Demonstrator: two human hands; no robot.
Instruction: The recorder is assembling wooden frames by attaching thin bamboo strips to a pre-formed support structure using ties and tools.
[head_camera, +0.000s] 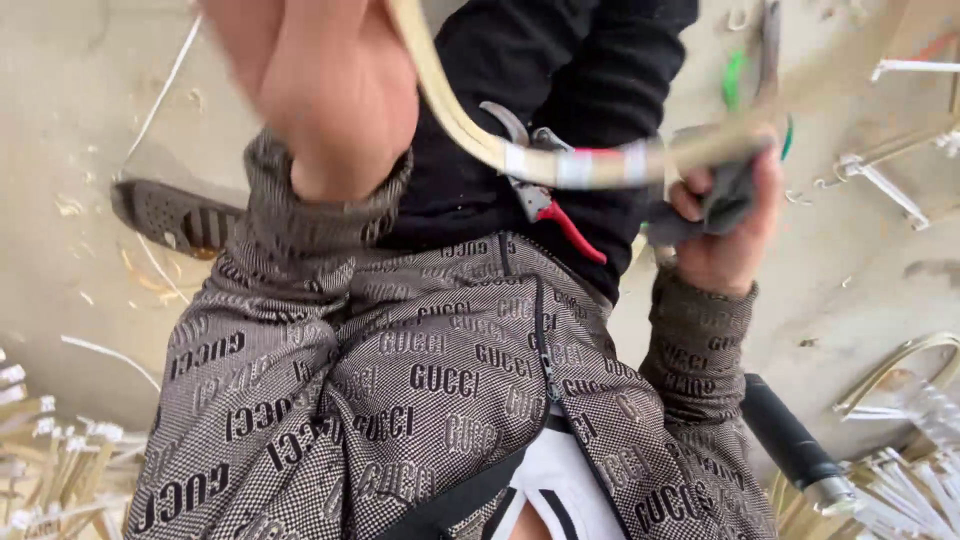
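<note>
The cane strip (470, 125), pale and bent into a curve, sweeps from twelve o'clock down through the middle of the view and out toward three o'clock, with bands of white and pink tape (600, 163) wrapped around it near the centre. The right hand (725, 215), at three o'clock, is clenched around a dark grey cloth (725, 200) and grips the taped end of the strip through it. The left hand (315, 85), up at eleven o'clock, is blurred; it sits just beside the strip's upper run, and I cannot tell whether it is holding it. Red-handled cutters (550, 205) lie on the lap just under the strip. A dark sandal (175, 215) rests on the floor at nine o'clock, and bundles of pale sticks (60, 470) crowd seven o'clock.
</note>
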